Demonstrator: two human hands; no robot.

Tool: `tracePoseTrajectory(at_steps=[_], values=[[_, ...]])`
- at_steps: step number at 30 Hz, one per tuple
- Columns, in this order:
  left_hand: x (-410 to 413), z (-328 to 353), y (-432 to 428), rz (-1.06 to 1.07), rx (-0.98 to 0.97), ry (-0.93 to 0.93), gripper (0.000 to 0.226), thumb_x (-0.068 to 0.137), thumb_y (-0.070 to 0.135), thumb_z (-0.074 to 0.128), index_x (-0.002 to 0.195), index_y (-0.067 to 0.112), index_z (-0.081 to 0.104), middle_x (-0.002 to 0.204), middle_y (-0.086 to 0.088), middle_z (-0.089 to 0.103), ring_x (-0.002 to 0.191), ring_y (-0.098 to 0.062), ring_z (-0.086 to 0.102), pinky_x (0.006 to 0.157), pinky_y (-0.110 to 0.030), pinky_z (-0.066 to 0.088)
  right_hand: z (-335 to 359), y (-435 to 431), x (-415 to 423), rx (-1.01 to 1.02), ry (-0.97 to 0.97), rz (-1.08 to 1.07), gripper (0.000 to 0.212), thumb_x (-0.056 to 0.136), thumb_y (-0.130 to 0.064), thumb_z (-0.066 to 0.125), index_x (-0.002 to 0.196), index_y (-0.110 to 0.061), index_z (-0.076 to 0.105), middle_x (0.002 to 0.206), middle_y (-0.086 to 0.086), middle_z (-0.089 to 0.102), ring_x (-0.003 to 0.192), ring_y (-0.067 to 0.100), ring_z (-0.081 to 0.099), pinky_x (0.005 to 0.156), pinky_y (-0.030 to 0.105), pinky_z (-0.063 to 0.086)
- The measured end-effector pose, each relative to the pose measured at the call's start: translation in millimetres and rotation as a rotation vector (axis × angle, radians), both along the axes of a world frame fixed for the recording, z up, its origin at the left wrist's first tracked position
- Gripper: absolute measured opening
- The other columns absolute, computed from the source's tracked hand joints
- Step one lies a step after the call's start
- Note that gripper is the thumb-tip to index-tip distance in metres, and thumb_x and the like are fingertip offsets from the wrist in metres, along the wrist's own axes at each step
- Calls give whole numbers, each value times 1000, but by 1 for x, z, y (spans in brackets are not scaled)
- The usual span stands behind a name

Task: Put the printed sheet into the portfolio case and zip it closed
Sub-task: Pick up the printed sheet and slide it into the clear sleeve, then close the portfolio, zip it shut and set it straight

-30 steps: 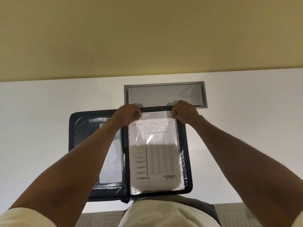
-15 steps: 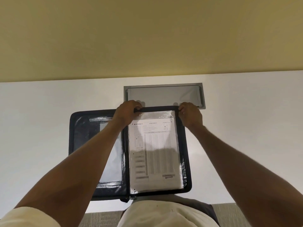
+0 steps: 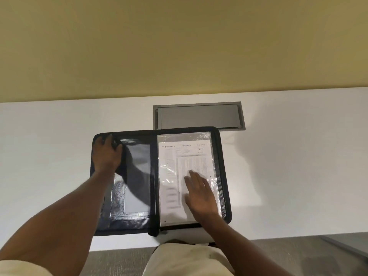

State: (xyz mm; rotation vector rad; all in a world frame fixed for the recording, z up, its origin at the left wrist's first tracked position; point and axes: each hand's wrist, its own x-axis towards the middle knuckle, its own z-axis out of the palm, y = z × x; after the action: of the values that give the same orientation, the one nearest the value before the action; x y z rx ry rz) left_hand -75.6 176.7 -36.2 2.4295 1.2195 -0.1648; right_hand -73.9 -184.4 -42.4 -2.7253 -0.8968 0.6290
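Two hands flat, holding nothing: left hand [image 3: 106, 154] on portfolio case [image 3: 224, 176] cover, right hand [image 3: 200, 193] on printed sheet [image 3: 185, 156]; risk: sleeve edge catches zip w/ cover folded; cause: plastic overhang.

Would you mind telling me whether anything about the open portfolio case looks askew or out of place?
Nothing stands out. The portfolio case lies open and flat on the table, the printed sheet sits straight in its clear sleeve, though the plastic is slightly wrinkled.

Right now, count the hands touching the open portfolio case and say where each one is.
2. The left hand lies at the far left corner of the portfolio case, on its left panel. The right hand lies flat on the printed sheet in the right panel.
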Motion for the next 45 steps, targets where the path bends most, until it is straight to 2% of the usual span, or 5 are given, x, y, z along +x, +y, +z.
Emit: tracePoseTrajectory(at_steps=[4, 12, 27, 38, 45], values=[[-31, -1, 5, 150, -80, 91, 59, 100, 37, 59, 152, 20, 37, 153, -25, 36, 141, -47, 33, 109, -66, 36, -5, -36, -3, -112, 41, -33, 65, 105, -38, 40, 162, -27, 10, 171, 2, -6, 158, 22, -8, 128, 40, -5], [-63, -4, 5, 204, -147, 155, 64, 102, 40, 58, 152, 9, 33, 141, -35, 48, 134, -54, 43, 109, -63, 39, -15, -85, -16, -226, -29, -128, 68, 106, -53, 24, 162, -28, -6, 169, -4, -17, 157, 18, -13, 129, 42, 3], [-70, 51, 14, 307, -1, -175, 39, 103, 29, 55, 112, -5, 73, 112, -33, 71, 113, -52, 62, 97, -55, 51, -12, -104, -15, -271, 12, -131, 71, 106, -53, 23, 161, -24, -10, 170, -1, -12, 157, 17, -11, 129, 41, 5], [-59, 132, -14, 188, -51, -397, 19, 89, 32, 69, 89, 14, 76, 86, -8, 77, 83, -34, 72, 84, -51, 62, 40, -28, -30, 38, -115, -226, 68, 105, -51, 35, 163, -23, 9, 170, 0, 3, 158, 21, 7, 126, 39, 2], [-21, 164, -66, 16, -139, -509, 19, 85, 35, 71, 82, 16, 73, 80, -3, 75, 73, -31, 73, 74, -50, 65, 122, 60, -57, 413, -60, -290, 69, 100, -63, 35, 159, -36, 10, 169, -3, 19, 150, 23, 34, 116, 36, 26]])
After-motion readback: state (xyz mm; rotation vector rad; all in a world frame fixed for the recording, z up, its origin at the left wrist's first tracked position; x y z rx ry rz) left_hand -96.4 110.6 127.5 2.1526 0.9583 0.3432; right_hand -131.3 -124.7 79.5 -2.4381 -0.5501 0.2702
